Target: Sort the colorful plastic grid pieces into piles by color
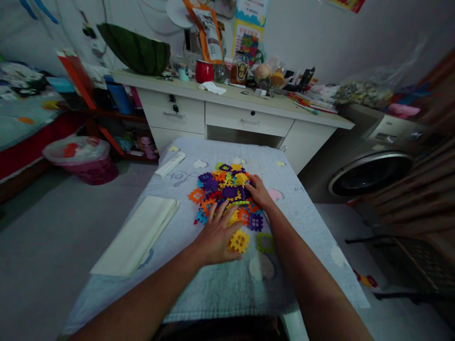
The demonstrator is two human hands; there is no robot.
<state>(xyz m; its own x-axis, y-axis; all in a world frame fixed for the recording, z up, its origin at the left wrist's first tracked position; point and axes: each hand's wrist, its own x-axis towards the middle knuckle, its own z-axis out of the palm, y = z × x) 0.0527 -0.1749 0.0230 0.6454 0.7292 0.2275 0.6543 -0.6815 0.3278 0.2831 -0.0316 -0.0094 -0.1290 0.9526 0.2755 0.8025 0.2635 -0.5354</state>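
A heap of colourful plastic interlocking tiles lies on the cloth-covered table. My left hand rests over the near side of the heap with its fingers spread, beside a yellow tile. At the heap's right edge, my right hand touches the tiles with bent fingers; whether it grips one is hidden. Just right of the yellow tile lies a green square frame tile. An orange tile sits at the heap's left side.
Left on the table are a folded cream cloth and a white remote control. Behind stands a white desk crowded with items, including a cut watermelon. A washing machine is at right, a pink bin at left.
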